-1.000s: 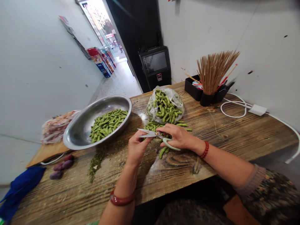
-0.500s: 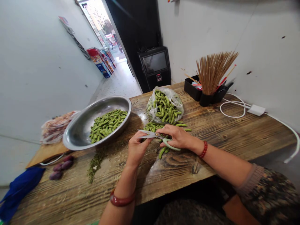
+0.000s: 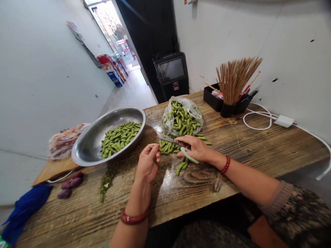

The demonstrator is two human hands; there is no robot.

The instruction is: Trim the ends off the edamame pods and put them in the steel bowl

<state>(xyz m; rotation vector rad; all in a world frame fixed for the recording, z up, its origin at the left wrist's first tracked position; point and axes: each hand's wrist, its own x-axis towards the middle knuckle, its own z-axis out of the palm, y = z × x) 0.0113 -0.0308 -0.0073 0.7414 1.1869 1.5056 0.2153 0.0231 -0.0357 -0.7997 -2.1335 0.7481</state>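
My right hand (image 3: 195, 148) is closed around the pale green handles of a pair of scissors (image 3: 167, 138), whose blades point left above loose edamame pods (image 3: 169, 147). To the left, the fingers of my left hand (image 3: 148, 162) are pinched on what looks like an edamame pod, mostly hidden by the fingers. A clear plastic bag (image 3: 196, 107) full of pods stands just beyond the scissors. On the left, a wide steel basin (image 3: 88, 143) holds a heap of green pods (image 3: 120, 137). A few pods (image 3: 181, 167) lie below my right hand.
Green trimmings (image 3: 105, 182) are scattered by the basin, near several purple fruits (image 3: 71, 184). A bagged pinkish item (image 3: 64, 141) sits on a wooden board (image 3: 54, 170) beside a blue cloth (image 3: 28, 210). Skewers (image 3: 236, 79) in a black holder and a white cable (image 3: 258, 127) are at right.
My left hand has drawn back slightly left and down from the scissors, its fingers now turned inward. The scissors' blades have come closer together and tipped upward; my right hand has barely moved.
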